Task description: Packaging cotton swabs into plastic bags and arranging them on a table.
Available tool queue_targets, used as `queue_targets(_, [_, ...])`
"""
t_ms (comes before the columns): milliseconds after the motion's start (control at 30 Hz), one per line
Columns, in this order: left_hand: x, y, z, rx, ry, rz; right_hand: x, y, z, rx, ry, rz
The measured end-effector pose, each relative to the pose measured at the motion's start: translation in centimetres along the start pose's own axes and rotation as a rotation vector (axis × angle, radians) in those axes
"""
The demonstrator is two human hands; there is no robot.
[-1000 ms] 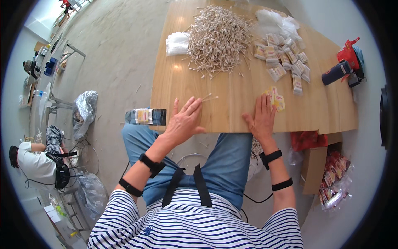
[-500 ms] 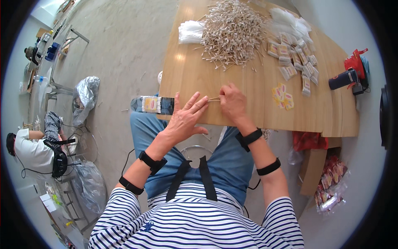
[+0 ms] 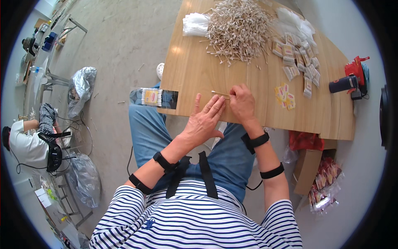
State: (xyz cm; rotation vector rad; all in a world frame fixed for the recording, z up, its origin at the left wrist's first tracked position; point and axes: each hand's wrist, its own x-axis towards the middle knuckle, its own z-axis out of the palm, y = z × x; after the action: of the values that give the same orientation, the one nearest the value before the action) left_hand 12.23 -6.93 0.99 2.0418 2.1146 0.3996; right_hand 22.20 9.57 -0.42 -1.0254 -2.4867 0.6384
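Observation:
A couple of cotton swabs (image 3: 217, 93) lie across the near part of the wooden table. My right hand (image 3: 243, 104) is curled, its thumb and fingers pinching their right ends. Beside it, my left hand (image 3: 205, 119) stretches out flat, fingertips on the table against the swabs and close to the right hand's fingers. Left of it, a row of cotton swabs with a yellow-and-white card (image 3: 151, 97) lies on a dark, clear-ended holder (image 3: 169, 98) at the table's left corner. A large heap of loose cotton swabs (image 3: 239, 31) covers the far middle.
White plastic bags (image 3: 195, 24) lie left of the heap, and more clear bags (image 3: 296, 23) right of it. Several filled swab packs (image 3: 300, 58) and loose yellow cards (image 3: 285, 96) sit at right. A dark bottle (image 3: 343, 84) lies by the wall. Another person (image 3: 33, 143) sits far left.
My left hand has slid right, closer to my right hand, which has shifted slightly right. More of the swabs now shows above the left fingertips. The whole view has shifted a little.

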Motion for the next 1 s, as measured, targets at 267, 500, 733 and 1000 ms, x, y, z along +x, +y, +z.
queue_targets(267, [-0.2,-0.6,-0.4,0.039,-0.021,-0.027,-0.6,-0.1,-1.4,0.122,-0.018,-0.032])
queue_targets(500, [-0.3,-0.7,-0.6,-0.013,-0.011,-0.045,-1.8,-2.1,0.2,0.126,-0.050,-0.112])
queue_targets(733, [-0.5,-0.4,0.2,-0.039,0.012,-0.070,3.9,0.5,0.3,-0.094,0.119,-0.018])
queue_targets(1000, [-0.5,-0.5,0.2,-0.080,0.017,-0.098,8.3,0.0,1.3,-0.231,0.058,0.011])
